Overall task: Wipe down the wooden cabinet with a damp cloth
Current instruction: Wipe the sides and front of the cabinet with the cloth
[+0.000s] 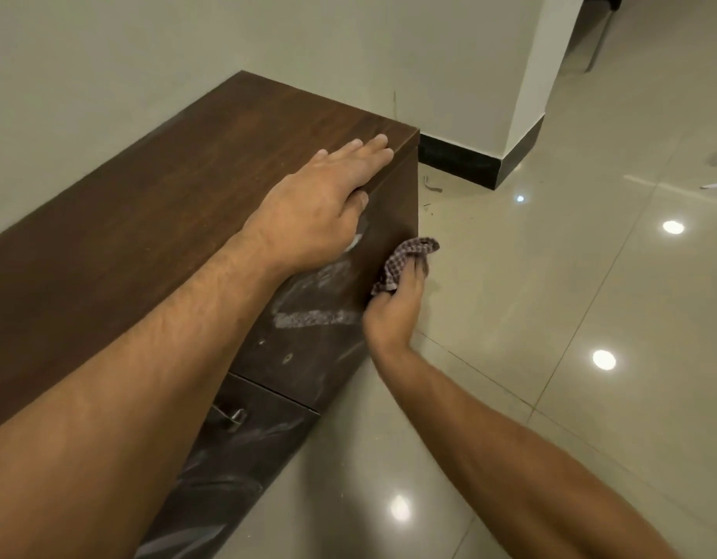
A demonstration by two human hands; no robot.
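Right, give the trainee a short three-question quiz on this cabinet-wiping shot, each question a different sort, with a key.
1. True or false: the left hand lies flat on top of the wooden cabinet.
2. Which hand holds the checked cloth? A) left B) right C) neither
3. Fill in: the whitish smears are on the cabinet's ____ face, not its top.

Key
1. True; its fingers reach the top's far corner and the thumb hooks over the front edge.
2. B; the right hand has the cloth bunched at the cabinet's end corner.
3. Front.
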